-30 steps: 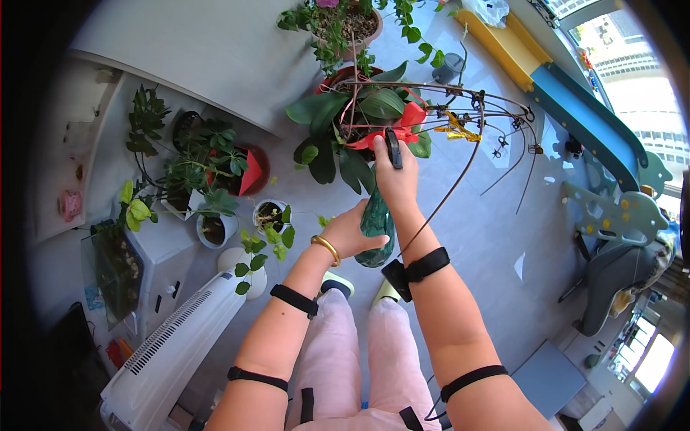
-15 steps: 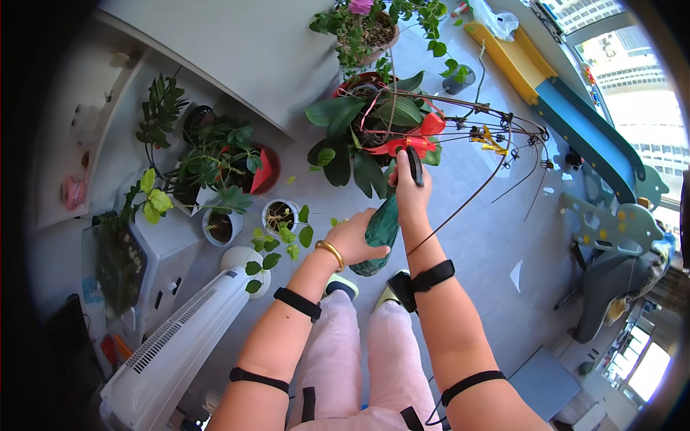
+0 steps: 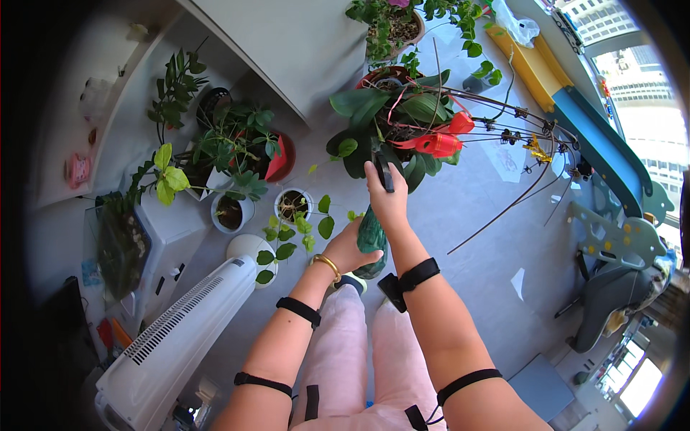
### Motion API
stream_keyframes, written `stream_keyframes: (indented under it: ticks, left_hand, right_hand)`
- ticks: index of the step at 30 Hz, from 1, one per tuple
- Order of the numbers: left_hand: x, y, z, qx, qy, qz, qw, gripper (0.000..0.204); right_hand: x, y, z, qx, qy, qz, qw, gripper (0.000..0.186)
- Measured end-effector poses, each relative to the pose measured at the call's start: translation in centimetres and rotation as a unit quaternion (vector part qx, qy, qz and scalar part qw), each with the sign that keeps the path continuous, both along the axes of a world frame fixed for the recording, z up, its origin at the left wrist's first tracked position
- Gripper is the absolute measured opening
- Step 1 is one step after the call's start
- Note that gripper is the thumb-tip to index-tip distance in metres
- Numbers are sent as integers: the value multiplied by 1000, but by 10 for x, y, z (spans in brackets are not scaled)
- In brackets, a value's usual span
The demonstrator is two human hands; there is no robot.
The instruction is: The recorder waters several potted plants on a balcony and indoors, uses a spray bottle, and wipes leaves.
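My two hands hold a green, ribbed spray bottle (image 3: pixel 371 243) in front of me. Its body rests in my left hand (image 3: pixel 343 248), whose fingers curl round it from the left. Higher up, my right hand (image 3: pixel 389 202) is closed round the neck, by the black spray head (image 3: pixel 387 175). The spray head points away from me, toward the broad dark leaves (image 3: pixel 352 151) of a potted orchid. Red ribbon (image 3: pixel 438 144) hangs on the orchid's right side, and long bare stems (image 3: pixel 517 135) stretch out to the right from it.
Other potted plants stand at left, among them a small white pot (image 3: pixel 294 206) and a red pot (image 3: pixel 285 159). A long white heater-like appliance (image 3: pixel 180 345) lies at lower left. A white cabinet (image 3: pixel 287 50) is behind; a yellow-and-blue slide (image 3: pixel 596 136) stands at right.
The view has shifted, so the plants sit farther right. Both hands and the spray bottle have moved left relative to the orchid, from beside the red ribbon to before its leaves.
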State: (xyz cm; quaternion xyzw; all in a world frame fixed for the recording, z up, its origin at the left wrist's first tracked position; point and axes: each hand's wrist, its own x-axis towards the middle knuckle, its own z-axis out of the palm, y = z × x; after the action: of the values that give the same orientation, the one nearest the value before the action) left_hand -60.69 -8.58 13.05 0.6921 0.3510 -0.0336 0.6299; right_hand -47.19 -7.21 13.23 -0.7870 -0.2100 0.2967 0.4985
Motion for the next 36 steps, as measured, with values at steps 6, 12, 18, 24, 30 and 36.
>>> stream_keyframes:
  ticks: [6,12,18,24,30,36]
  left_hand:
    - [-13,-47,-26,-32,-34,67,997,64]
    - [-16,-95,-6,-35,-33,100,994,67]
    - [-59,-68,33,67,-112,283,950,70]
    - [-81,-8,62,74,-89,343,932,72]
    - [-78,-16,48,43,-172,389,904,63]
    - [-69,-48,14,28,-149,417,896,58]
  right_hand:
    - [-13,-27,-22,-45,-25,24,998,35]
    - [-24,-62,33,-25,-20,80,996,22]
    - [-86,0,99,58,-45,269,960,18]
    - [-127,69,108,35,-102,349,931,23]
    - [-139,78,98,-51,-108,410,904,28]
    - [-131,52,70,-130,-89,407,900,31]
